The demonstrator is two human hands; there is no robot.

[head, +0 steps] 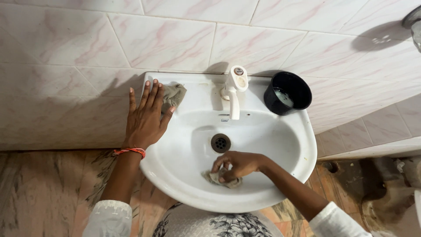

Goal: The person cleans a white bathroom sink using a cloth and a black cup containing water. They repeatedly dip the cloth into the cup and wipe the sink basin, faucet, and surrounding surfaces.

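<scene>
a: where's the right hand [239,163]?

b: down in the basin of the white sink [289,145], on the near slope just below the round drain [220,142]. its fingers are curled and clamped on a crumpled grey cloth [215,178], pressing it flat to the porcelain.

a: which way does that cloth run?

b: its long axis lies roughly left to right across the basin, following the curve of the near wall. one end sticks out to the left of the fingers, the other shows under the knuckles toward the front rim. the forearm comes in from the lower right, so the hand points left.

a: and the left hand [144,118]?

b: flat on the left rim of the sink, fingers straight, spread apart and pointing up toward the tiled wall [87,48]. that grip is not closed on anything; the thumb just touches a second bunched grey rag [175,94] lying at the back left corner of the rim. an orange thread bracelet [130,151] circles the wrist.

a: what else is on the sink?

b: a white tap [234,90] stands at the back centre, its spout pointing down into the basin toward the person. a black round pot [287,93] sits on the back right corner, tilted against the wall, its mouth facing up and outward. the two cloths lie well apart, with the drain between them.
</scene>
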